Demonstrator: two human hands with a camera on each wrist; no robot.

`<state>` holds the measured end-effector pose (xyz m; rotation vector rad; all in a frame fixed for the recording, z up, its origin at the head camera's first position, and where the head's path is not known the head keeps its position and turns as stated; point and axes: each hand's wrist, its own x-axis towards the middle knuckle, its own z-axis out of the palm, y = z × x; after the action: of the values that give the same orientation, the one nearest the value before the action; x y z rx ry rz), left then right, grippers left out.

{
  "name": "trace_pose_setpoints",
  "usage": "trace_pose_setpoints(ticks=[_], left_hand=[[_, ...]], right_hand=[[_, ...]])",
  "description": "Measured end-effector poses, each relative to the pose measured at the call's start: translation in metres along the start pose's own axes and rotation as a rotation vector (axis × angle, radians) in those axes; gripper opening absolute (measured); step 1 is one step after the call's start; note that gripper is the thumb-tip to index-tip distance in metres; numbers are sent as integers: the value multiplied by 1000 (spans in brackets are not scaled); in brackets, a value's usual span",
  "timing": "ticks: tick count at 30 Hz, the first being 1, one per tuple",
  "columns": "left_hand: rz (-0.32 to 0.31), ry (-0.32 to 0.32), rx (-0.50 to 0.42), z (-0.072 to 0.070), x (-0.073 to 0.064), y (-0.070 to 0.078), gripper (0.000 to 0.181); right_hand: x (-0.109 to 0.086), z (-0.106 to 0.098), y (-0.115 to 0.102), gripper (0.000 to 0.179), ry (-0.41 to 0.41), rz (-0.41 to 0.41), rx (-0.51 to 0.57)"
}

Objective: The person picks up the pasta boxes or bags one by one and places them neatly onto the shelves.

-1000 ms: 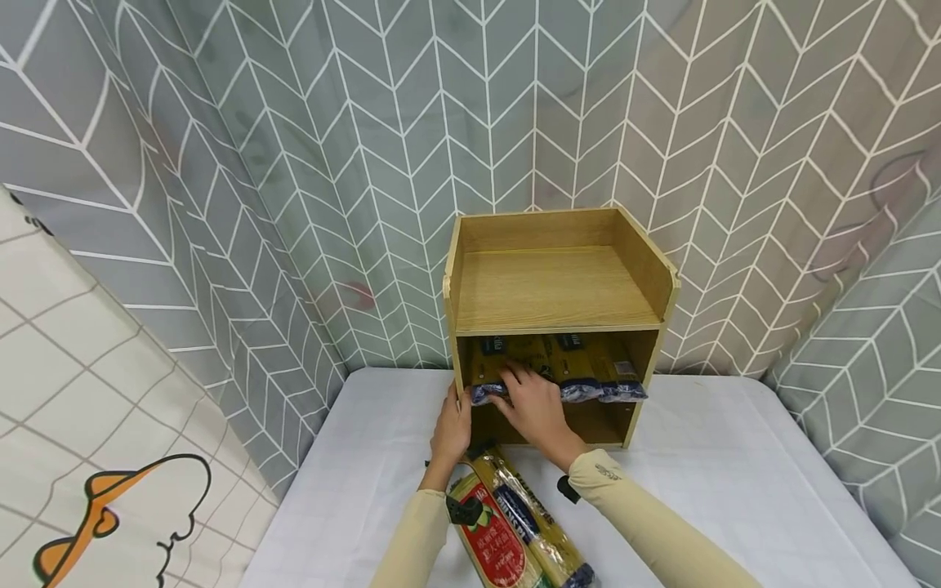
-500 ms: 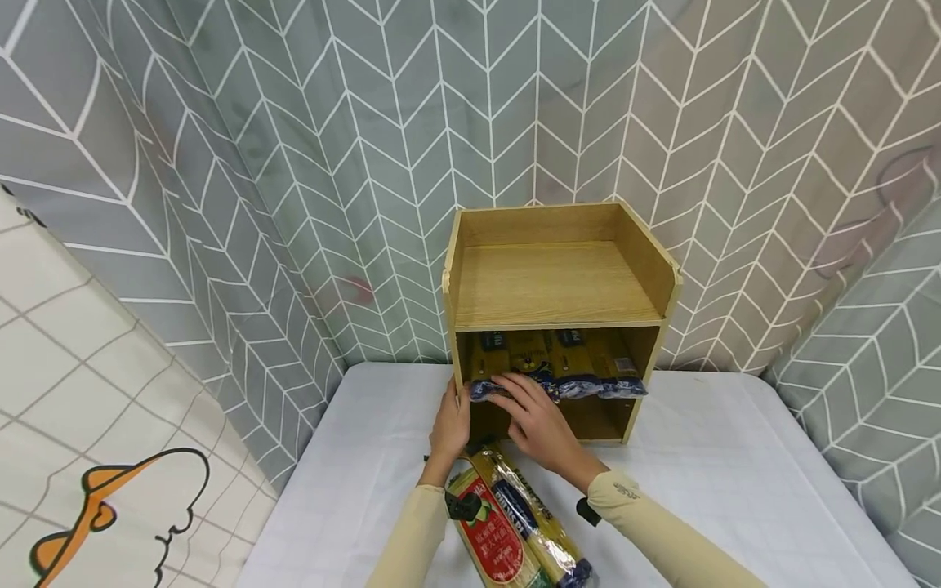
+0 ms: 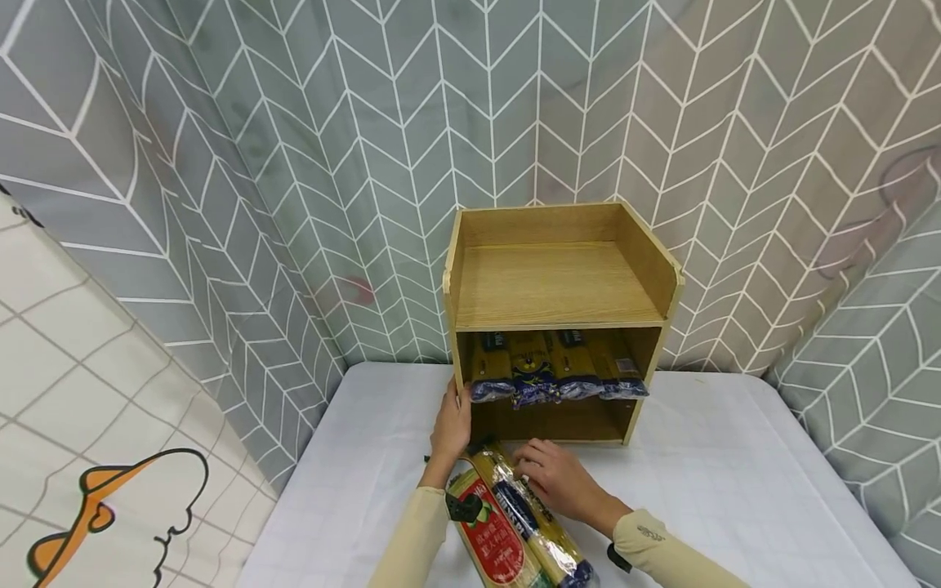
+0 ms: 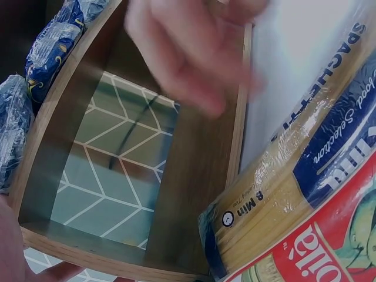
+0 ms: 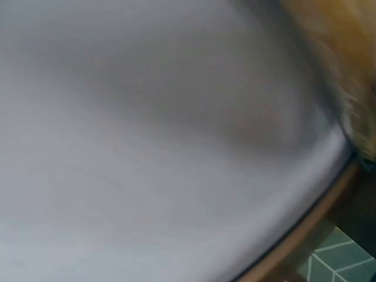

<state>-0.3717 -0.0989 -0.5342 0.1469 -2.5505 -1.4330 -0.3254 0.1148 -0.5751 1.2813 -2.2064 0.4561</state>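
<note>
My left hand (image 3: 450, 429) grips the front edge of the left side panel of a small wooden shelf (image 3: 559, 286). Part of that hand (image 4: 10, 249) shows at the lower left of the left wrist view. Over the table, my right hand (image 3: 560, 478) hovers by a spaghetti pack (image 3: 544, 535), fingers loosely bent; contact is unclear. It appears blurred in the left wrist view. The spaghetti pack lies slanted in front of the shelf, beside a red-labelled pasta pack (image 3: 496, 535). A row of several yellow and blue pasta packs (image 3: 531, 367) fills the middle compartment.
The packs' blue ends stick out past the shelf board. Below them is the bottom compartment (image 3: 559, 420). A white cloth covers the table (image 3: 735, 474), and patterned curtains (image 3: 551, 106) hang close behind the shelf.
My right hand has left the pasta packs in the middle compartment and come down toward the spaghetti pack on the table. My left hand has stayed on the shelf's side.
</note>
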Motion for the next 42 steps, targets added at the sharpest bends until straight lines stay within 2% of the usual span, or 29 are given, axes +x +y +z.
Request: trace_pose_setpoints(ticks=[5, 7, 10, 14, 21, 27, 30, 37, 42], left_hand=[[7, 2, -2, -2, 1, 2, 58], [12, 0, -7, -2, 1, 3, 58], [11, -5, -19, -2, 1, 3, 58], [9, -6, -19, -1, -1, 2, 58], [17, -4, -13, -2, -1, 2, 57], [19, -1, -19, -2, -2, 4, 56], [24, -8, -24, -2, -2, 4, 57], [25, -1, -25, -3, -3, 4, 57], [25, 3, -18, -2, -3, 3, 57]], right_hand=[[-15, 6, -9, 54, -255, 248, 79], [-20, 6, -12, 65, -339, 324, 125], [-24, 6, -16, 75, -429, 377, 175], [-24, 4, -19, 83, -498, 408, 196], [-19, 3, -22, 88, -570, 459, 191], [-16, 5, -26, 86, -563, 484, 250], [-14, 4, -28, 87, -564, 496, 236], [-10, -2, -25, 86, -608, 462, 165], [-15, -6, -16, 87, -573, 431, 121]])
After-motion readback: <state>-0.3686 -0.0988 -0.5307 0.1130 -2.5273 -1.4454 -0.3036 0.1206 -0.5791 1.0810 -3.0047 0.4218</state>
